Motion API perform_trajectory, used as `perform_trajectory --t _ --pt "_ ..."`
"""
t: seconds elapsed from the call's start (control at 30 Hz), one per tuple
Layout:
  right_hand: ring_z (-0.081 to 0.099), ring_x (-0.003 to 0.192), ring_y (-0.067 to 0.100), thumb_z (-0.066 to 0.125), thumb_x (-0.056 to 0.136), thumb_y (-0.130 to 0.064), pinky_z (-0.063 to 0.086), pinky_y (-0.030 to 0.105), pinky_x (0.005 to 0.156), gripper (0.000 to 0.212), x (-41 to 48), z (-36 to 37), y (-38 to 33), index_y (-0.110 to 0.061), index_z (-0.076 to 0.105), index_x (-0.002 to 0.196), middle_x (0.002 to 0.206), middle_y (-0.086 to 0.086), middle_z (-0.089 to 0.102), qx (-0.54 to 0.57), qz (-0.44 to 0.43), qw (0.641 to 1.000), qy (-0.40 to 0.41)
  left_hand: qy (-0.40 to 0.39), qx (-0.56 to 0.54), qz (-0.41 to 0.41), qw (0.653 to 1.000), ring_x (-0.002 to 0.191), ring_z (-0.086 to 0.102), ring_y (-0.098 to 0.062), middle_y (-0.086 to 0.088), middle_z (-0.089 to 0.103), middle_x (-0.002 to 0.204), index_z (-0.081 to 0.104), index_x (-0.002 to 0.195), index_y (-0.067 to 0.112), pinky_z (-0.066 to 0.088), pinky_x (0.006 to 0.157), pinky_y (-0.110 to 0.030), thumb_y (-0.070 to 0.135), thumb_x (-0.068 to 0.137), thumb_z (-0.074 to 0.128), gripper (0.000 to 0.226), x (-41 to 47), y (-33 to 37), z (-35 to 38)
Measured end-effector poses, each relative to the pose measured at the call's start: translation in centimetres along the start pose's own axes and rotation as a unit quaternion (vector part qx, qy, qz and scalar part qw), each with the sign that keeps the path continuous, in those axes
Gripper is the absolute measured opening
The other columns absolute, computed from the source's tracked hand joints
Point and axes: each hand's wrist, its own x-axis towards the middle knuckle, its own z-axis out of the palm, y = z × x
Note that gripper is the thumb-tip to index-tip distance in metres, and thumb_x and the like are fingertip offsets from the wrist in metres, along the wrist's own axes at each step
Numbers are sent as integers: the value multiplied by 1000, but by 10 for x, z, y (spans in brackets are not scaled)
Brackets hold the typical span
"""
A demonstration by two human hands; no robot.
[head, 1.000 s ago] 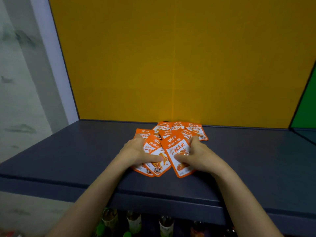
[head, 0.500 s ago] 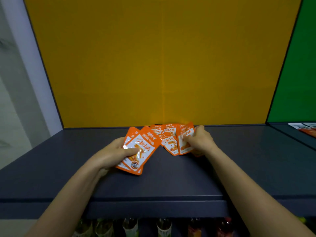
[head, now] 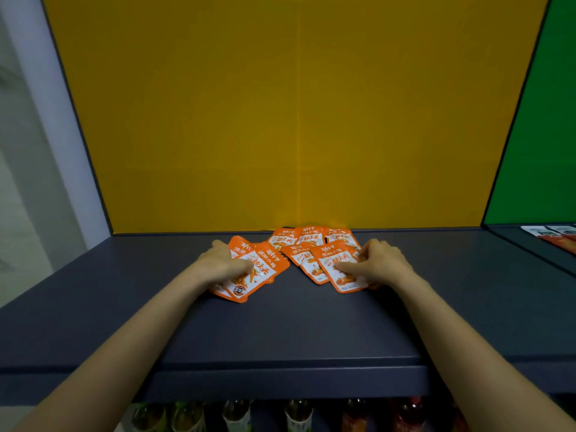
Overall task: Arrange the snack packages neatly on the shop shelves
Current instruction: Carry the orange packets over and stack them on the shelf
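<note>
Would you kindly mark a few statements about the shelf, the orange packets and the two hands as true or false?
1. The left hand and the right hand each hold some of the orange snack packets. True.
2. The packets stand upright in a tidy row. False: they lie flat and overlapping on the dark shelf.
3. The panel behind the shelf is blue. False: the back panel is yellow.
4. Bottles stand on the level below the shelf. True.
</note>
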Motion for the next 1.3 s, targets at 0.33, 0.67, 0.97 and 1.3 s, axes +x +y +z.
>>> perform_trajectory --t 0.33,0.67,0.97,1.3 --pt "60 104 21 75 70 -46 48 30 81 68 6 -13 5 -8 55 124 124 8 61 76 30 995 -63 -32 47 -18 998 127 45 -32 -15 37 146 17 144 3 43 96 -41 56 58 79 118 16 17 -4" --pt "59 66 7 78 72 -32 47 23 59 30 7 -12 14 -19 55 86 76 -5 60 190 28 976 -103 -75 -122 -3 990 61 67 -19 -9 67 84 44 113 6 49 44 -27 29 58 87 73 31 11 -3" --pt "64 67 9 69 82 -27 47 20 55 23 -3 -14 19 -15 55 95 77 -3 64 262 15 960 -95 -151 -281 46 947 67 72 -24 -8 75 76 64 91 10 58 60 -34 11 63 83 34 35 -5 -7" --pt "66 70 13 62 88 -16 53 23 56 18 -41 -22 27 -10 55 103 87 3 69 450 7 893 -35 -169 -437 87 879 56 71 -19 -7 74 65 60 94 8 56 45 -29 9 81 66 14 22 0 -9"
